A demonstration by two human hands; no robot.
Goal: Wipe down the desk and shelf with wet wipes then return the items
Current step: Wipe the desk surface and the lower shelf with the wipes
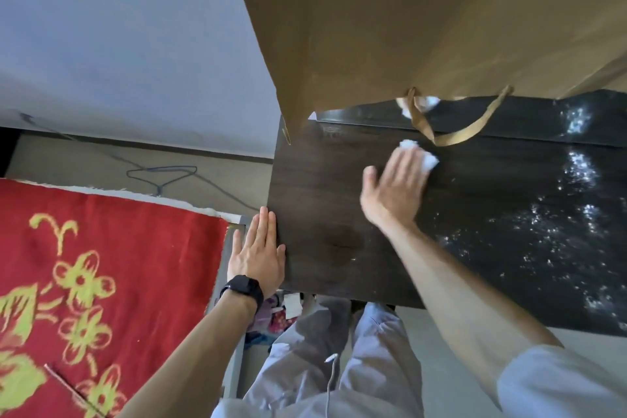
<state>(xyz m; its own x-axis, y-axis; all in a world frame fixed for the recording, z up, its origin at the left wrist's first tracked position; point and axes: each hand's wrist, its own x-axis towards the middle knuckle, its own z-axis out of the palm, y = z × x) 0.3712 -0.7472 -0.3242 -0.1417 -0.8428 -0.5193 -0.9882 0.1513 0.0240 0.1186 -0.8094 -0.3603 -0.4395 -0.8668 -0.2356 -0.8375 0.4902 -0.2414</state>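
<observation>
Head view: the wipe (419,154) is pressed flat against the dark table (339,214) under the right hand (395,188); the grip is spread, fingers extended, with the wipe showing past the fingertips, near the rear edge. The left hand (258,253) is laid flat, fingers together, on the table's left edge, holding nothing. A brown paper bag (390,27) hangs close above the wiped area, its handle (458,132) drooping just beside the wipe. Even palm pressure should be applied in overlapping passes, and the handle should be avoided. Speckled patches at right appear unwiped.
</observation>
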